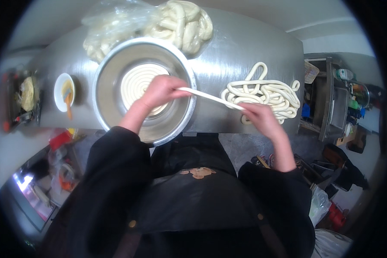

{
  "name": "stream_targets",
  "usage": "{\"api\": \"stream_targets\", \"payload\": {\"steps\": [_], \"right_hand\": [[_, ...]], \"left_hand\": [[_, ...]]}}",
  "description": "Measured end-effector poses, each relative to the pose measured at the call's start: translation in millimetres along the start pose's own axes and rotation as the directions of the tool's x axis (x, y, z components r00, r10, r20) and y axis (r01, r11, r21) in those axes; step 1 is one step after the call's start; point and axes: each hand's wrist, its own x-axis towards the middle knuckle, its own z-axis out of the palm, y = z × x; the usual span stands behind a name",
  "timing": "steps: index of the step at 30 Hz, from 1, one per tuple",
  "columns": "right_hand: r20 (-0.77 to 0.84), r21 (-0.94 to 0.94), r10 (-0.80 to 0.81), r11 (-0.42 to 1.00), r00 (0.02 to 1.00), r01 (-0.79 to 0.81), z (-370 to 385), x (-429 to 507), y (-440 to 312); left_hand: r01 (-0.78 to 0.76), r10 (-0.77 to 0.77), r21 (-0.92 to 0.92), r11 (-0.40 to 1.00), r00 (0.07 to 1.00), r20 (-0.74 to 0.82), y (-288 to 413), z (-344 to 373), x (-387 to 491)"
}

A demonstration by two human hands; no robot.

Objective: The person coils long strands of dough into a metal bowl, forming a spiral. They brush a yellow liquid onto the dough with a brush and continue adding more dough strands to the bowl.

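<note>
A taut rope of dough (213,96) runs between my two hands. My left hand (163,90) pinches it above the right side of a large steel basin (111,100). Inside the basin a flat spiral of dough (137,79) lies coiled on the bottom, partly covered by my left hand and wrist. My right hand (261,117) grips the rope farther right, in front of a loose heap of dough rope (264,93) on the steel table (209,74). Where the rope joins the heap or the spiral is hidden by my hands.
Thick dough strips (180,25) sit behind the basin, beside more dough under clear plastic (116,22). A white bowl (59,92) with yellowish liquid and a brush (68,103) stands left. Metal shelving (329,96) holding containers is beyond the table's right end.
</note>
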Motion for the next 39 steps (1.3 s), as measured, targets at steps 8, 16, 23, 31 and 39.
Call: {"api": "stream_targets", "payload": {"steps": [8, 16, 23, 31, 39], "right_hand": [[-0.144, 0.017, 0.283, 0.959, 0.948, -0.283, -104, -109, 13], [0.021, 0.223, -0.028, 0.975, 0.999, 0.022, -30, -73, -61], [0.183, 0.234, -0.431, 0.892, 0.884, 0.386, 6, -38, -82], [0.417, -0.037, -0.16, 0.981, 0.895, 0.192, 46, 12, -6], [0.296, -0.048, -0.309, 0.94, 0.904, 0.338, 42, 5, -47]], "left_hand": [[0.215, -0.225, -0.174, 0.961, 0.973, -0.042, -15, 2, -4], [-0.035, 0.037, 0.022, 0.999, 0.995, -0.094, 108, 47, -37], [0.072, -0.123, -0.244, 0.967, 0.973, -0.198, 171, 53, -63], [0.465, -0.663, -0.661, 0.589, 0.746, -0.066, 135, 38, -155], [0.748, -0.814, -0.324, 0.58, 0.544, -0.202, 62, 18, -166]]}}
